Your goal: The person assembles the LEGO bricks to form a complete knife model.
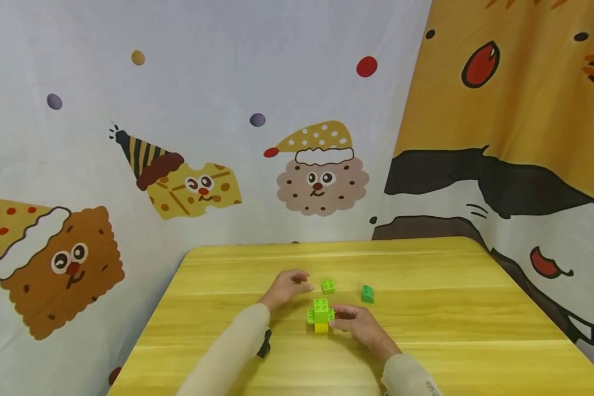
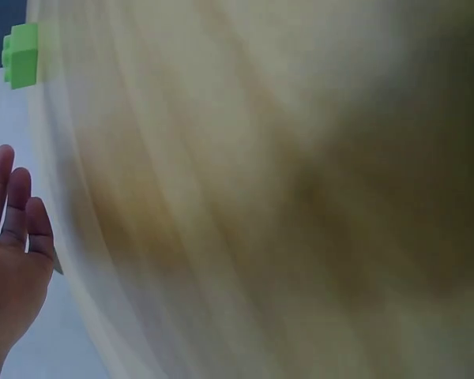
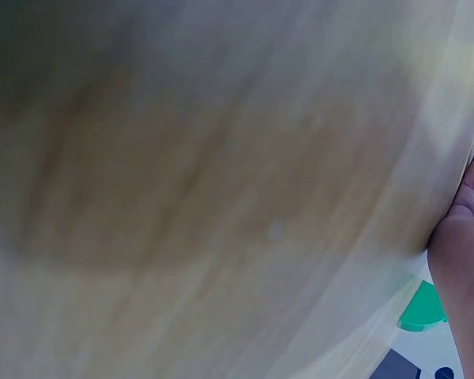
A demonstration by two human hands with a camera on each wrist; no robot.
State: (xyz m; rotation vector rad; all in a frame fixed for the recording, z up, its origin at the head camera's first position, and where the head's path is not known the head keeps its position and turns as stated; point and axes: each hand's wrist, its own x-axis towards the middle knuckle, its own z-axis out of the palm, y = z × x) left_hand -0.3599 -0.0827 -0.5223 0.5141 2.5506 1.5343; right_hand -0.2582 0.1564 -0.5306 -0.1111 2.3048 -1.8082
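A small stack of toy building bricks point(image 1: 320, 313) stands on the table, a yellow brick at its base and light green bricks above, one jutting out on each side. At its right side, my right hand point(image 1: 360, 324) pinches the jutting brick between thumb and fingers; the right wrist view catches only part of this hand point(image 3: 468, 253). My left hand point(image 1: 288, 289) hovers to the left of a loose light green brick point(image 1: 328, 286), holding nothing. Its fingers look extended in the left wrist view, where a light green brick point(image 2: 22, 55) shows above the hand point(image 2: 16, 253).
A darker green brick with a curved side point(image 1: 368, 293) lies right of the loose light green one. The wooden table point(image 1: 440, 286) reaches back to a patterned cloth point(image 1: 257, 66) hung behind it. A black strap point(image 1: 264, 345) shows at the left wrist.
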